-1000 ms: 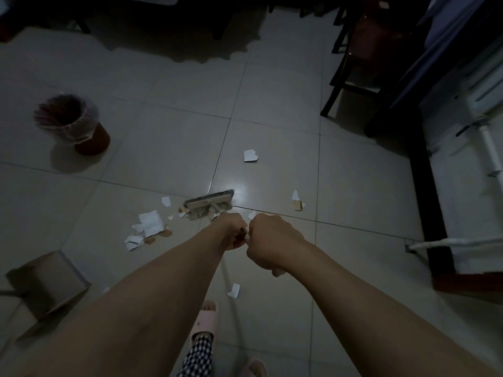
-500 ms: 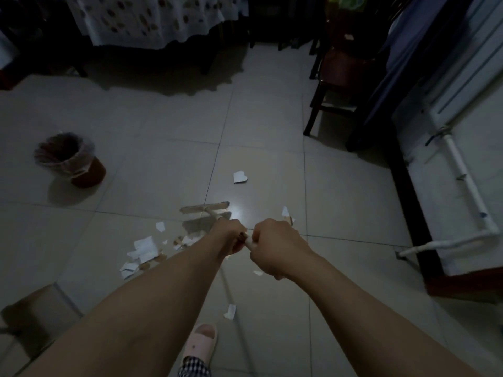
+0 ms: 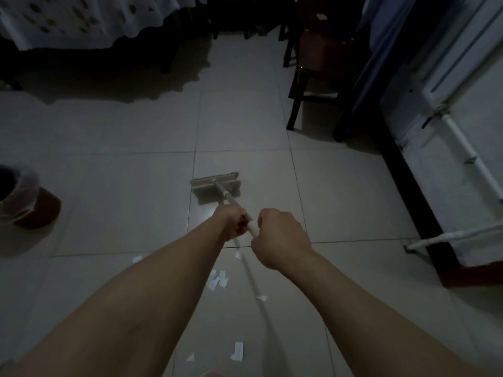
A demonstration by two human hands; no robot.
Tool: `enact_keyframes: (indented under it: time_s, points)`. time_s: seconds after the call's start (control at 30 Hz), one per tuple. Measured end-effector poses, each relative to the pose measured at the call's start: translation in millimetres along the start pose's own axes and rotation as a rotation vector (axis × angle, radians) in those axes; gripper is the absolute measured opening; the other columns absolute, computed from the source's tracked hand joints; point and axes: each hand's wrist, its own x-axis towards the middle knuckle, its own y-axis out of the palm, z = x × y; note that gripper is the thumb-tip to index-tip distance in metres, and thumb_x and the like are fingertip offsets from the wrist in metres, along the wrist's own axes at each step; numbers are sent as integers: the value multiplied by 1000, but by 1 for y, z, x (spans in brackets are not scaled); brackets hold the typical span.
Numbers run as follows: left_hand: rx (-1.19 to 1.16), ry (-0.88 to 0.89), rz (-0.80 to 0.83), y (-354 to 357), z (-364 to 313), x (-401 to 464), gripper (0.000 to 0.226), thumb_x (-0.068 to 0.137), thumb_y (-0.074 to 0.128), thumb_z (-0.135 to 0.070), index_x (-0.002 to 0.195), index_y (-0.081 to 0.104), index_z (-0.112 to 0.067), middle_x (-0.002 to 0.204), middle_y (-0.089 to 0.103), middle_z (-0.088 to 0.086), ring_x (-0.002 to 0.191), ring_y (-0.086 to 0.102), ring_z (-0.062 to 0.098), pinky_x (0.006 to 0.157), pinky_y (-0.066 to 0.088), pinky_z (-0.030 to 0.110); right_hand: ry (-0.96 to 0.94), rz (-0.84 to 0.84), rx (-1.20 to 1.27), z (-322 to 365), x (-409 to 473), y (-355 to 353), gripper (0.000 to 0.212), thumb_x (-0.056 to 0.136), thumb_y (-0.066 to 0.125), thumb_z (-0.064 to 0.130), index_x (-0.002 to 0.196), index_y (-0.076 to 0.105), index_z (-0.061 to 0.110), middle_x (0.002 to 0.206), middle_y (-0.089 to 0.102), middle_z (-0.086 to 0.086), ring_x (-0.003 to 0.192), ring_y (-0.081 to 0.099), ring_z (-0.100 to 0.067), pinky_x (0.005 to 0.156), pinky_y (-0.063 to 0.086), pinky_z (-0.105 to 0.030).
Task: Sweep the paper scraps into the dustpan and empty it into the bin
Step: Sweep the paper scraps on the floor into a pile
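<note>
Both hands grip the white handle of a broom (image 3: pixel 216 183), whose flat tan head hovers over the tiled floor ahead of me. My left hand (image 3: pixel 232 223) holds lower on the handle, my right hand (image 3: pixel 280 238) just behind it. White paper scraps (image 3: pixel 217 278) lie on the floor below my arms, with more scraps (image 3: pixel 237 351) closer to me. The brown bin (image 3: pixel 24 197) with a clear liner stands at the left edge. The dustpan is out of view.
A table with a patterned white cloth (image 3: pixel 81 20) stands at the back left. A dark wooden chair (image 3: pixel 318 63) is at the back right. White pipes (image 3: pixel 462 148) run along the right wall above a dark skirting.
The broom head has swung forward and to the right, past the scraps. My view has tilted up and shifted, so the scraps now lie nearer to me and the dustpan has left the frame.
</note>
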Motion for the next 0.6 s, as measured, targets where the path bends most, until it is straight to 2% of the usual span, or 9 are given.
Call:
enact_keyframes:
  time_s: [0.17, 0.23, 0.3, 0.33, 0.37, 0.43, 0.5, 0.6]
  points:
    - [12, 8, 64, -11, -4, 42, 29, 95, 32, 9, 73, 47, -1, 66, 44, 10, 40, 39, 9, 32, 39, 15, 36, -6, 93, -3, 43, 26, 26, 91, 56, 21, 114, 60, 12, 111, 62, -9, 93, 60, -27, 68, 39, -27]
    - [31, 9, 92, -13, 1, 49, 23, 96, 31, 9, 96, 52, 2, 70, 44, 10, 49, 39, 11, 37, 44, 17, 47, 6, 118, -7, 51, 36, 24, 89, 54, 18, 110, 62, 11, 104, 63, -10, 83, 58, -27, 68, 46, -29]
    - [42, 0, 106, -14, 10, 55, 39, 97, 34, 10, 131, 46, -2, 74, 46, 10, 53, 41, 12, 50, 46, 22, 71, 25, 144, -14, 53, 47, 21, 88, 52, 16, 105, 64, 10, 94, 59, -9, 74, 56, -26, 69, 54, -32]
    - [48, 7, 121, -14, 14, 56, 45, 96, 36, 11, 138, 42, -3, 76, 49, 11, 54, 42, 12, 54, 46, 24, 78, 33, 144, -17, 52, 50, 21, 88, 51, 15, 104, 64, 10, 93, 59, -8, 73, 55, -26, 68, 55, -32]
    - [70, 11, 131, -13, 18, 56, 46, 96, 37, 11, 140, 41, -4, 80, 52, 13, 55, 45, 13, 56, 46, 25, 89, 42, 139, -21, 49, 54, 22, 87, 51, 14, 105, 64, 11, 96, 60, -8, 74, 56, -26, 66, 53, -31]
    - [119, 14, 135, -8, 25, 52, 38, 95, 39, 11, 128, 51, -3, 89, 55, 18, 58, 49, 15, 54, 48, 25, 108, 57, 118, -27, 41, 59, 28, 87, 51, 14, 112, 63, 13, 103, 63, -10, 79, 59, -27, 65, 50, -30]
    - [145, 5, 130, -3, 35, 43, 35, 94, 41, 11, 123, 55, -3, 84, 57, 17, 60, 53, 16, 52, 49, 25, 131, 73, 109, -33, 30, 61, 32, 87, 51, 15, 117, 61, 14, 107, 63, -10, 85, 61, -28, 68, 50, -31]
    - [137, -22, 134, 1, 56, 31, 42, 93, 43, 10, 133, 51, -3, 73, 55, 11, 60, 55, 17, 53, 49, 26, 154, 98, 105, -41, 7, 64, 34, 88, 51, 16, 121, 57, 14, 113, 61, -8, 92, 62, -27, 69, 48, -30]
